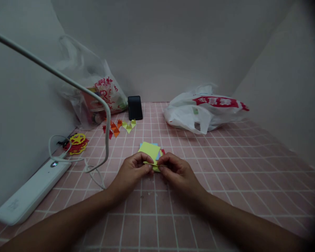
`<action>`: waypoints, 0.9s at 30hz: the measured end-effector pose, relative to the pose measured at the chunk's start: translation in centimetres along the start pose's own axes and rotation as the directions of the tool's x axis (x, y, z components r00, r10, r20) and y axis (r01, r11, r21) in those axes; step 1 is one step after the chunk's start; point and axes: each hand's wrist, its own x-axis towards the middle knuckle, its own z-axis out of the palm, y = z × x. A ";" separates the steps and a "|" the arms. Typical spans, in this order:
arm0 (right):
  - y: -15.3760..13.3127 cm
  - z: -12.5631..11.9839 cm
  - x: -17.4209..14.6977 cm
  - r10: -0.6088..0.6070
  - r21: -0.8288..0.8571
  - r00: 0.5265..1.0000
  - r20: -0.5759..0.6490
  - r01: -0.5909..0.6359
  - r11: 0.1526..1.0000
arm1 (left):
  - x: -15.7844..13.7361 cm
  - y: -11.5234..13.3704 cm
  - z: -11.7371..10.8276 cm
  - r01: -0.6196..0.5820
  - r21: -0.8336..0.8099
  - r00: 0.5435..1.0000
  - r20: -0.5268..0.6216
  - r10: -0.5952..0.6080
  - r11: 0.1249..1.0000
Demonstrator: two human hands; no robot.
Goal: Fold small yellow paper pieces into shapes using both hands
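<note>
A small folded piece of yellow paper (155,168) is pinched between both hands, low over the pink tiled surface. My left hand (134,168) grips its left end between thumb and fingers. On the other end, my right hand (177,171) is closed the same way. Fingertips hide part of the folds. Just beyond the hands lies a yellow paper sheet (149,149) on top of blue and other coloured paper. Farther back on the left are several small folded paper shapes in yellow (128,126), orange (115,129) and red.
A white power strip (34,189) with a cable lies at left, beside red and yellow cut-out pieces (77,142). A pale bent rod (68,79) crosses the left side. At the back are a black phone (135,107) and two plastic bags, left (105,91) and right (202,110).
</note>
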 end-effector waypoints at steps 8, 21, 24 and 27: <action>-0.1 -0.1 0.1 -0.031 -0.024 1.000 -0.007 0.031 0.999 | -0.2 0.2 0.1 0.032 -0.011 0.999 -0.034 -0.032 0.999; -0.6 0.2 0.3 0.144 0.199 0.989 0.018 -0.145 0.969 | -0.1 -0.1 0.1 0.044 -0.094 0.998 0.051 -0.039 0.995; -0.4 0.2 0.3 0.185 0.286 0.981 0.062 -0.195 0.938 | 0.2 -0.5 -0.1 0.036 -0.089 0.997 0.070 -0.030 0.995; -0.1 0.2 0.3 0.192 0.350 0.979 0.072 -0.205 0.914 | 0.3 -0.7 -0.2 0.008 -0.119 0.993 0.122 0.006 0.993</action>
